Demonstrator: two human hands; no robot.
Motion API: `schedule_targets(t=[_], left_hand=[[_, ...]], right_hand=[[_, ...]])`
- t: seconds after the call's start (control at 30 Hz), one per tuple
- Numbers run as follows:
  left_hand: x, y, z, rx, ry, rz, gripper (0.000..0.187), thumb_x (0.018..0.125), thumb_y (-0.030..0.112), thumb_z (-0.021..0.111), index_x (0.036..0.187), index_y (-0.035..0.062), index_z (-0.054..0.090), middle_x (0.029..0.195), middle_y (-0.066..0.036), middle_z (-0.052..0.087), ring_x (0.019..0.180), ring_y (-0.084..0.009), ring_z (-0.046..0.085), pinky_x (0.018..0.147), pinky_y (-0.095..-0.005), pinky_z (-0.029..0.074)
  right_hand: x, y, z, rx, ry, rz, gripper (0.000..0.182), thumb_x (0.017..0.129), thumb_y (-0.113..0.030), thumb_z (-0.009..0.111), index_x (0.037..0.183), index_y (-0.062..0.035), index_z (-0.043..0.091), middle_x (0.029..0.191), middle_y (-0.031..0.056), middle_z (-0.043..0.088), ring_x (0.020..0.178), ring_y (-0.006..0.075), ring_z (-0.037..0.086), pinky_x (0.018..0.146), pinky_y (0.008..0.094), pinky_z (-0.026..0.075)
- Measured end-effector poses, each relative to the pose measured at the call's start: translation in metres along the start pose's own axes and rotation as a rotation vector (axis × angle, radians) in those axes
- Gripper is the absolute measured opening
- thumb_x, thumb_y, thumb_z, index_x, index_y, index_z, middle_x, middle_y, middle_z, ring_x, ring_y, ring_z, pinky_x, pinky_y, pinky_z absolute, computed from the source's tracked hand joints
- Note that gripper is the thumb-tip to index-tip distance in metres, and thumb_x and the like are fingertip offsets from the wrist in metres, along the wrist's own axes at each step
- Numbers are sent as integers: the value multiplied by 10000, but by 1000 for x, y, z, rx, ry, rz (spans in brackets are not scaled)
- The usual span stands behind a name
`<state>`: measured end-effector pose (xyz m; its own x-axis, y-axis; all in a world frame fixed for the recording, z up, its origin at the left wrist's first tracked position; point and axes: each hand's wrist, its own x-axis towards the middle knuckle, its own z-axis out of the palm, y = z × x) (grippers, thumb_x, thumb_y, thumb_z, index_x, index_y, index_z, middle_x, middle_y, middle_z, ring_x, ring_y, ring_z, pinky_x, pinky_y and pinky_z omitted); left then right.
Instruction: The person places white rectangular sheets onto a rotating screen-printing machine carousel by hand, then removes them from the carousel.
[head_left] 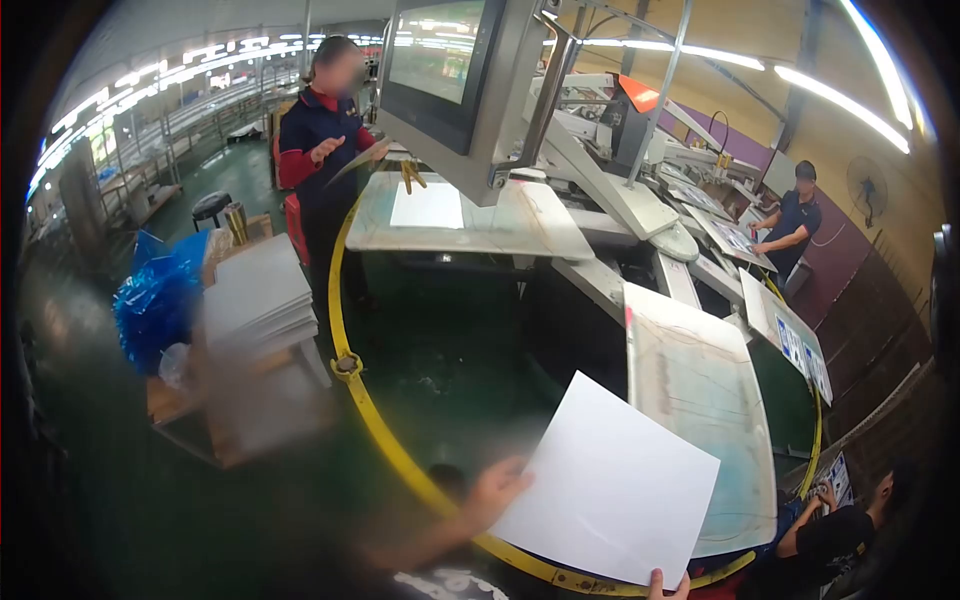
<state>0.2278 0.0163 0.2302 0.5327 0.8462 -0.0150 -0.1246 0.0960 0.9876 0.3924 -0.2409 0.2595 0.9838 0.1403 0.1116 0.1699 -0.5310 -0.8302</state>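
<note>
A blank white sheet (615, 480) is held between both my hands, tilted, partly over the nearest platen. My left hand (500, 490) is closed on its left edge. At the sheet's lower right edge, the fingers of my right hand (668, 588) pinch it; the rest of that hand is out of frame. Under and beyond the sheet lies a long pale platen (695, 370) with greenish stains. Another platen (500, 225) farther back carries a second white sheet (427, 206).
A yellow curved rail (385, 440) rings the machine. A stack of white sheets (258, 290) and crumpled blue plastic (160, 300) stand at left. A monitor (435, 65) hangs overhead. Co-workers stand at back left (320, 150), right (790, 225) and lower right (835, 535).
</note>
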Motion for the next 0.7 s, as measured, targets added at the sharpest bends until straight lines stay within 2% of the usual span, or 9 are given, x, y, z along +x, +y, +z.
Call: schedule_targets(t=[0.07,0.23,0.27,0.33,0.43,0.47,0.53,0.6,0.7], left_hand=[[3,-12,0,59,23,159,361,921,238,497,1146,-39,547,1005,-132,644,930,-191,596,844,-289,453],[19,-17,5,115,-64,135,288,907,155,506,1102,-42,583,1005,-134,644,919,-178,589,841,-294,450],[20,-19,10,128,-77,117,278,904,141,507,1099,-39,588,1012,-139,642,919,-175,588,839,-294,450],[24,-20,23,173,-107,-70,268,904,144,513,1091,-30,596,981,-172,657,907,-155,601,802,-280,460],[39,-26,42,280,-203,-11,382,884,210,570,1178,-32,543,1058,-194,632,993,-165,583,884,-280,428],[43,-26,42,270,-305,4,482,857,250,609,1234,-29,497,1198,-227,548,1184,-224,477,991,-312,347],[55,-33,38,430,-459,144,611,821,305,646,1305,2,428,1355,-238,392,1347,-317,228,1058,-399,248],[77,-48,33,572,-655,350,764,746,384,707,1350,47,381,1457,-227,199,1360,-427,-32,1064,-524,166],[99,-54,41,659,-711,364,893,668,489,734,1376,100,355,1491,-212,15,1307,-496,-173,1039,-616,82]], right_hand=[[1,-5,4,40,-11,-11,536,777,-142,713,1195,93,473,1186,175,531,1016,237,493,894,349,385],[30,44,19,202,-106,64,575,775,-127,712,1226,105,442,1240,183,497,1088,251,468,928,348,362],[38,61,21,170,-116,55,631,748,-274,740,1259,-12,479,1272,229,457,1189,312,407,974,435,317],[59,121,28,151,-45,-49,621,726,-84,721,1242,40,398,1183,168,501,1054,232,501,936,331,383],[66,108,35,82,135,52,742,643,-131,795,1238,35,385,1177,156,478,1076,243,472,945,345,369],[71,115,37,129,166,15,732,647,-156,798,1229,34,398,1175,153,479,1067,241,477,930,343,379],[81,114,31,16,155,-6,668,679,-165,780,1209,29,422,1164,153,490,1049,244,492,912,339,394],[85,96,32,15,178,31,610,698,-168,772,1172,33,445,1151,154,499,1029,238,501,902,344,401],[103,105,41,-32,202,-5,597,708,-175,770,1166,34,449,1137,153,504,1011,237,507,896,346,405]])
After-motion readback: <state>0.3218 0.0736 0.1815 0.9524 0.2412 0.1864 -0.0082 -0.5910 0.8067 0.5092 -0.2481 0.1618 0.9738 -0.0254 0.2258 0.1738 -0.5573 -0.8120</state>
